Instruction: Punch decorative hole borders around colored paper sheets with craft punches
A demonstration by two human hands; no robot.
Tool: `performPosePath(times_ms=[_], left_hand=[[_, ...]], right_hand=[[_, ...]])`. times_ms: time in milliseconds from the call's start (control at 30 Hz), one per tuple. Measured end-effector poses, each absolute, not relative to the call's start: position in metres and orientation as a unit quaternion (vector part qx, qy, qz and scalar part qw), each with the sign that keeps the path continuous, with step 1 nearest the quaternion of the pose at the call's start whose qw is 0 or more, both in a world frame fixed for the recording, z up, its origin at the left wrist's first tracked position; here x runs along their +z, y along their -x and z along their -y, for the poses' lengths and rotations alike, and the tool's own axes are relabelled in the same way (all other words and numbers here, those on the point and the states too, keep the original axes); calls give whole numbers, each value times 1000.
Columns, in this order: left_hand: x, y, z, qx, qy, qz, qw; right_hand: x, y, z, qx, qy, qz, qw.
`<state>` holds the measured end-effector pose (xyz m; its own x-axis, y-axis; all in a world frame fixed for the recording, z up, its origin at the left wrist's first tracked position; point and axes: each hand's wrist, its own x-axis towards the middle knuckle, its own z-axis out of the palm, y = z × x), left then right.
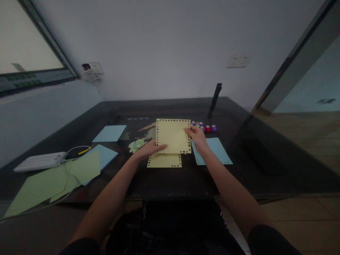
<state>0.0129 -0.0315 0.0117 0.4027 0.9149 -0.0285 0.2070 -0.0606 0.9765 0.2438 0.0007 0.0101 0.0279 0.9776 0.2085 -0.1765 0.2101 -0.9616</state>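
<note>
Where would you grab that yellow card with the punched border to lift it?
Probably by its two side edges, one hand from each side, where the left hand and right hand sit. The yellow card is thin and flat and overlaps a second sheet, so pinching an edge suits it.

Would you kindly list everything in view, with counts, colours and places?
table: one, dark, underneath everything
top yellow sheet: one, yellow, punched border, centre
lower yellow sheet: one, yellow, partly beneath it
punched blue sheet: one, light blue, right of centre
plain blue sheets: two, light blue, left of centre
green sheets: several, pale green, near left
paper scraps: one pile, green-white, left of yellow sheets
small punches: one row, purple, green, red, centre-right
black stick: one, black, tilted, at back
white box: one, white, far left
left hand: one, on top sheet's left edge
right hand: one, at its right edge
</note>
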Motion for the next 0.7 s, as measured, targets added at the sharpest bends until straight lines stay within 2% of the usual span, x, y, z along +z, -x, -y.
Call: performPosePath(times_ms=[133, 333, 467, 700], left_hand=[[9, -13, 29, 287, -685, -438, 505], [9, -14, 28, 298, -712, -437, 462], [9, -11, 27, 311, -692, -442, 478], [4, 6, 6, 474, -579, -468, 470]], right_hand=[[10, -242, 0, 482, 399, 503, 596], [13, -241, 3, 485, 398, 504, 594], [15, -242, 4, 454, 425, 514, 591], [9, -242, -6, 465, 445, 505, 574]])
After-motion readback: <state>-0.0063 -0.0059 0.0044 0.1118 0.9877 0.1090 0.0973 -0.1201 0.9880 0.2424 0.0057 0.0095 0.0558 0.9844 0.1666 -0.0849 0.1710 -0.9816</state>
